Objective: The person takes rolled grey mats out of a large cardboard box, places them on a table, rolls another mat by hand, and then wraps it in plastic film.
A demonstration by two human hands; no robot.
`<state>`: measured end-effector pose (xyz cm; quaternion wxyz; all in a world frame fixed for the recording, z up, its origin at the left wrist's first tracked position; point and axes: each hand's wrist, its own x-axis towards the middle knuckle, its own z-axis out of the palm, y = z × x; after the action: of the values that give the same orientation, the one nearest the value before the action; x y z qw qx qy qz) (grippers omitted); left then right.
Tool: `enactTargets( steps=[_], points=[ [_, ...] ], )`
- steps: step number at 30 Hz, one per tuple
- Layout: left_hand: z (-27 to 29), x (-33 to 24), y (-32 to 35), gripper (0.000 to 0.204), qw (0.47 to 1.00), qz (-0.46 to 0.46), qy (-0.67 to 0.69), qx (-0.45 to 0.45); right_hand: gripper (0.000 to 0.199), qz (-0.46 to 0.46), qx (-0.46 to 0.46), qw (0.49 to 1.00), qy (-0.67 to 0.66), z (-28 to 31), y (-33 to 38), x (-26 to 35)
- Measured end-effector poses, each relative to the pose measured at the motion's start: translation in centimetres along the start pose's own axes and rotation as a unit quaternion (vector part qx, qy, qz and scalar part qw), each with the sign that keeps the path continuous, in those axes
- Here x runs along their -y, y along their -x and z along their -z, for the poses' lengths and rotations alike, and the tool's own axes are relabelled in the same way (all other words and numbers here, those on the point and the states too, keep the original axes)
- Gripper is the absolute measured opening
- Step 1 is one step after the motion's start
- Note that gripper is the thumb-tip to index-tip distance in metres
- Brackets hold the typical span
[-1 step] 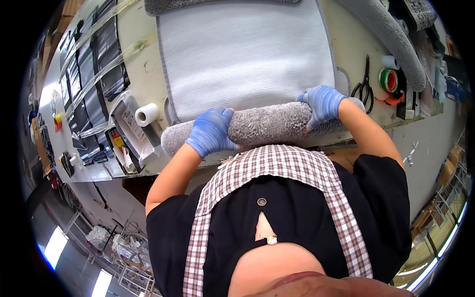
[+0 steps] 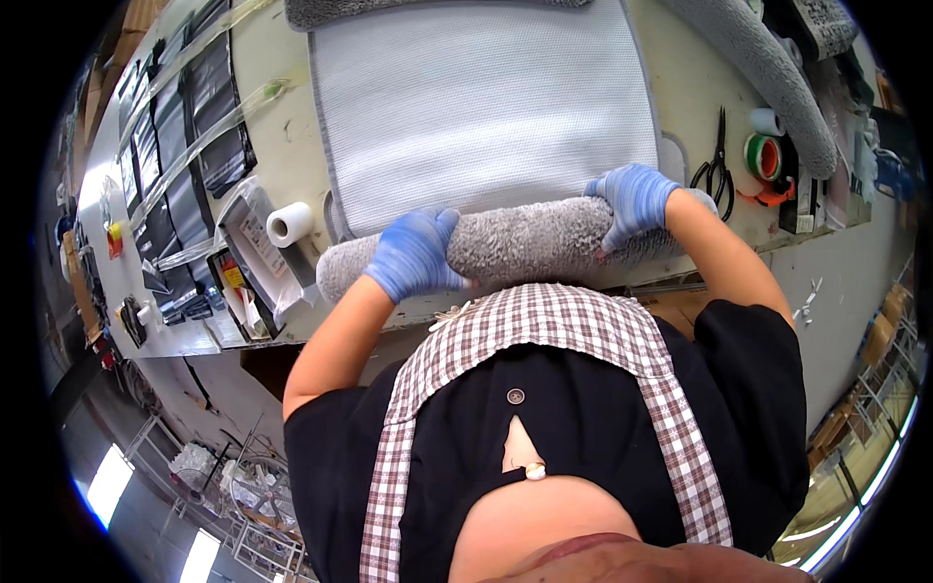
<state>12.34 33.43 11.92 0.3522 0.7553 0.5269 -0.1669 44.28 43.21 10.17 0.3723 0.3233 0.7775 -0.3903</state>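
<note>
Head view: a grey plush mat [image 2: 476, 117] lies mid-frame, pale backing up, reaching to the upper edge.
Rolled part: the near end appears already wound into a thick roll [image 2: 530, 236], centre of the frame, just above the checked apron [image 2: 544, 316].
Flat part: the wide stretch above the roll is judged not yet wound.
Left hand [image 2: 414, 255]: gloved, clamped on the roll, centre-left.
Right hand [image 2: 636, 208]: gloved, gripping it centre-right; hands well apart.
Scissors [image 2: 720, 157] and green tape [image 2: 753, 155]: upper right, neither in hand.
</note>
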Motion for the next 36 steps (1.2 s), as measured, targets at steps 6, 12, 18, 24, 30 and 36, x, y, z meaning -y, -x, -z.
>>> enactTargets(
  steps=[6, 12, 18, 24, 30, 36],
  points=[
    [1.8, 0.1, -1.5, 0.095, 0.995, 0.019, -0.026, 0.094, 0.098, -0.017, -0.285, 0.950, 0.123, -4.7, 3.4, 4.3],
    [0.6, -0.5, 0.1, 0.100, 0.998, -0.045, 0.036, 0.019, 0.106, -0.025, -0.035, 0.998, 0.047, -0.3, 0.3, 3.4],
    [-1.6, -4.1, 0.7, 0.103, 0.976, -0.081, -0.110, -0.169, 0.112, 0.006, 0.032, 0.999, -0.025, 3.0, -1.5, 1.5],
    [2.7, -1.1, -3.6, 0.099, 0.998, -0.052, -0.007, -0.018, 0.099, 0.044, -0.410, 0.901, 0.132, -1.6, 2.3, 4.0],
    [2.2, -1.7, -5.6, 0.103, 0.948, -0.060, -0.156, -0.271, 0.102, -0.033, -0.105, 0.993, -0.048, 7.6, -2.1, 1.8],
    [9.3, 2.2, -9.7, 0.103, 0.994, -0.051, -0.001, -0.092, 0.099, 0.004, -0.416, 0.898, 0.140, 5.0, -1.1, 4.0]
  ],
)
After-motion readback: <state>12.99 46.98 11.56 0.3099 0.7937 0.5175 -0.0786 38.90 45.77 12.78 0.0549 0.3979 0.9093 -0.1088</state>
